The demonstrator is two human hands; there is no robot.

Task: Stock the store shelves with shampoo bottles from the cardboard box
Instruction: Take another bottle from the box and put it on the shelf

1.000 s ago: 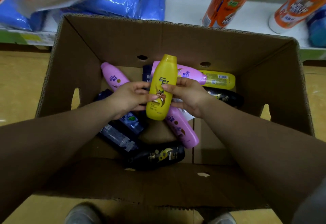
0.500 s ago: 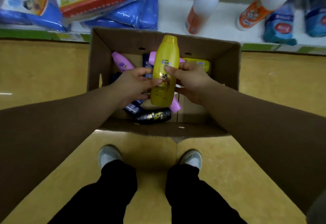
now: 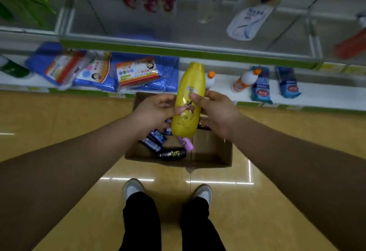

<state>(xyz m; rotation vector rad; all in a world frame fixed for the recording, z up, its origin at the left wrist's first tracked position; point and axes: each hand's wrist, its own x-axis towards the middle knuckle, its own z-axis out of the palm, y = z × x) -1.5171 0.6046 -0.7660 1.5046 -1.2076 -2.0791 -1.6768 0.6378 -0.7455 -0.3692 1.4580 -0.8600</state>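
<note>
I've raised the bottle [image 3: 188, 102] out of the box [image 3: 212, 151]. It now hangs at 12 o'clock above it, with the fingers of my left hand [image 3: 156, 112] and right hand [image 3: 215, 110] grasping its middle. The shelves [image 3: 320, 97] come next.

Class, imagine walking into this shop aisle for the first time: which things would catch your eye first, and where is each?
First comes the yellow shampoo bottle, upright at centre frame, gripped by the left hand and right hand above the cardboard box on the floor. Next, the blue packs lying on the lowest shelf, behind the box to the left.
</note>
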